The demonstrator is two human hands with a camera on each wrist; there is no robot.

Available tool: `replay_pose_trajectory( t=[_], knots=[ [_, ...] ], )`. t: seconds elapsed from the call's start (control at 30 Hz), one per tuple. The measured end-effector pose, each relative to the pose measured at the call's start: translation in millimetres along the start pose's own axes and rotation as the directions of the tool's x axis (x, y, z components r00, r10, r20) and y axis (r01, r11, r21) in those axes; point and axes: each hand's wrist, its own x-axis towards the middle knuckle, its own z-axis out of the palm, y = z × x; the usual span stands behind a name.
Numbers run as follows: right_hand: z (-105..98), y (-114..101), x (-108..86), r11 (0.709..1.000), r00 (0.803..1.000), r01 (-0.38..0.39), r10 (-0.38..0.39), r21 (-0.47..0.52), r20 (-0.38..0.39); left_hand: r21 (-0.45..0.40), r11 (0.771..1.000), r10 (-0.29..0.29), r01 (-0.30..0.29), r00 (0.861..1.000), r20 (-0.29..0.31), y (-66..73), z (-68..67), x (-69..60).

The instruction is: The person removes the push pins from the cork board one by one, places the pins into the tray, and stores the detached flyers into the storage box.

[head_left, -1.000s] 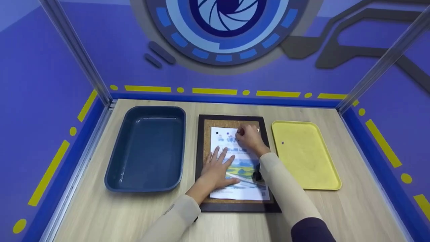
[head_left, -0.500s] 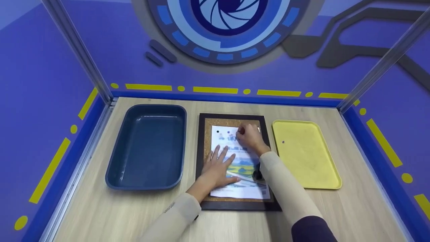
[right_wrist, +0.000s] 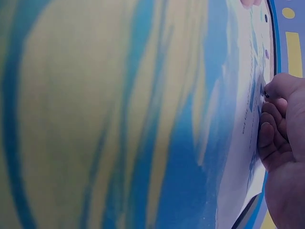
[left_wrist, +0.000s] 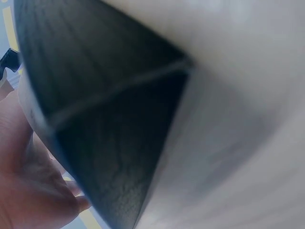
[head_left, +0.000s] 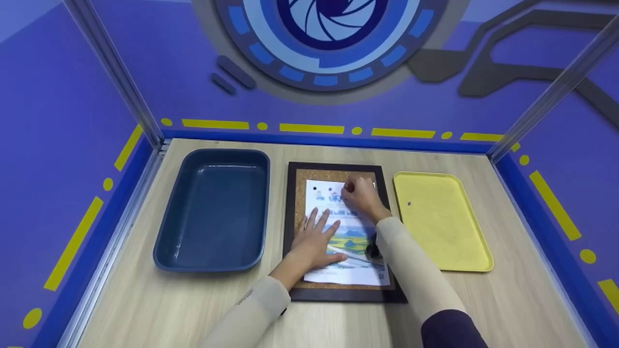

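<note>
Printed poster (head_left: 355,232) on a framed corkboard (head_left: 333,174)
Left hand (head_left: 312,244) rests fingers spread on it; right hand (head_left: 363,195) pinches a small dark pin (right_wrist: 266,94) near its top.

Pale wooden table (head_left: 522,309), blue tray (head_left: 217,217), framed corkboard (head_left: 348,295), yellow tray (head_left: 442,224)

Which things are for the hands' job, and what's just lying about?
Probably for the job:
paper under left hand
framed corkboard
two small dots, maybe pins
tiny dark thing the right hand pinches
yellow tray, purple speck on it

Probably just lying about:
blue tray, untouched
</note>
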Motion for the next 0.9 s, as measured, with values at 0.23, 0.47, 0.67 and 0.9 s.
replay_pose_trajectory(
  t=[0.23,0.47,0.67,0.9],
  knots=[
    [0.1,0.0,0.0,0.999,1.0,-0.026,0.026,0.036,0.01,-0.016,1.0,-0.014,0.015,0.999,0.038,-1.1,0.4,1.6],
    [-0.9,0.9,-0.8,0.999,1.0,-0.012,0.012,0.048,0.004,-0.001,1.0,-0.01,0.01,1.0,0.02,0.3,0.0,0.0],
    [-2.9,0.1,-1.2,0.999,1.0,0.0,-0.001,0.043,0.028,0.016,1.0,-0.006,0.006,1.0,0.014,-0.6,3.5,0.1],
    [-3.5,0.3,1.5,1.0,0.999,0.025,-0.025,0.011,0.022,0.004,1.0,-0.006,0.006,1.0,0.015,-0.2,2.3,0.6]
  ],
)
